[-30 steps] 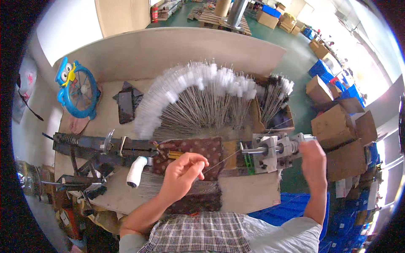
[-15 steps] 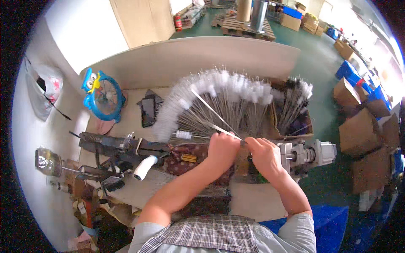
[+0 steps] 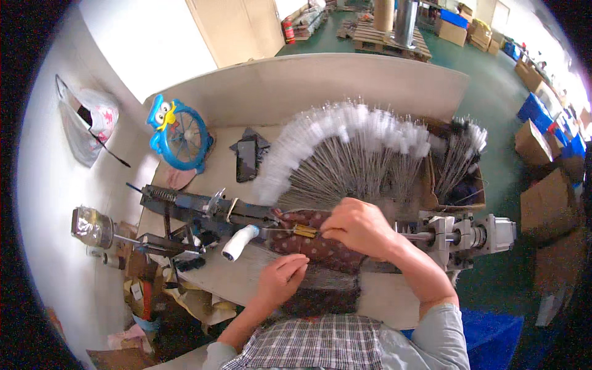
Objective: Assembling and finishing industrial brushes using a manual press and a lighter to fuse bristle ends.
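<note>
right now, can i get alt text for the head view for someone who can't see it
A person's right grip is above a spotted brown cloth, beside a small yellow piece; the left grip is lower left. Behind, white-bristled wire brushes fan across a workbench.

The brush stems (image 3: 345,169) look metal, the dotted cloth (image 3: 333,258) matt, the blue fan (image 3: 180,137) glossy plastic.
</note>
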`<state>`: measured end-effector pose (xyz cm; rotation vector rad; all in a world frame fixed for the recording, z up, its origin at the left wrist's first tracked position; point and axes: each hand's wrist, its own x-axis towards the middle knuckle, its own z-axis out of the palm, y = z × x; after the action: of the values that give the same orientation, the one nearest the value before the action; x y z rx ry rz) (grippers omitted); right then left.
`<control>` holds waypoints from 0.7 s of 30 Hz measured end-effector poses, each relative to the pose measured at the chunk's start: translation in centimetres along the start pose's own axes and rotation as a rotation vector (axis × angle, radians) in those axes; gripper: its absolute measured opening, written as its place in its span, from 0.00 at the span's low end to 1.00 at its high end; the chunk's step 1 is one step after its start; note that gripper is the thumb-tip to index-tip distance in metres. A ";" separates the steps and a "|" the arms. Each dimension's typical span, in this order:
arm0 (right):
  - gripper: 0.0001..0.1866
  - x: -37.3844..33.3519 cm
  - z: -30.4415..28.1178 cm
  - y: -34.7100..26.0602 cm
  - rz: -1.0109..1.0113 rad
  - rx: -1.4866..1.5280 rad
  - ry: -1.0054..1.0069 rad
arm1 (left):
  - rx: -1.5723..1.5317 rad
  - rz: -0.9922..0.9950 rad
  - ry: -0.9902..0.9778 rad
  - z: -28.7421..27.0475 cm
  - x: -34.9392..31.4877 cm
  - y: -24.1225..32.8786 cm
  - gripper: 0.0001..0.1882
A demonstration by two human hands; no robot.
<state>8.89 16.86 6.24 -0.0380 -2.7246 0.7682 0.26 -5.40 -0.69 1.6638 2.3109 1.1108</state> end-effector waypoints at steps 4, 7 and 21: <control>0.05 3.8 3.4 -1.5 -0.113 0.076 0.060 | -0.434 -0.421 0.110 0.2 -2.2 -2.1 0.10; 0.05 5.3 6.0 -2.1 -0.088 0.006 0.082 | -0.867 -0.721 0.186 -1.1 -2.3 -3.2 0.11; 0.06 7.0 7.5 -3.6 0.028 -0.230 -0.040 | -0.253 -0.720 0.006 -0.1 0.2 -5.8 0.25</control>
<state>0.21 10.72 4.05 -0.1122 -2.8427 0.4633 -4.42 -6.13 -3.97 0.6404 2.3293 1.1456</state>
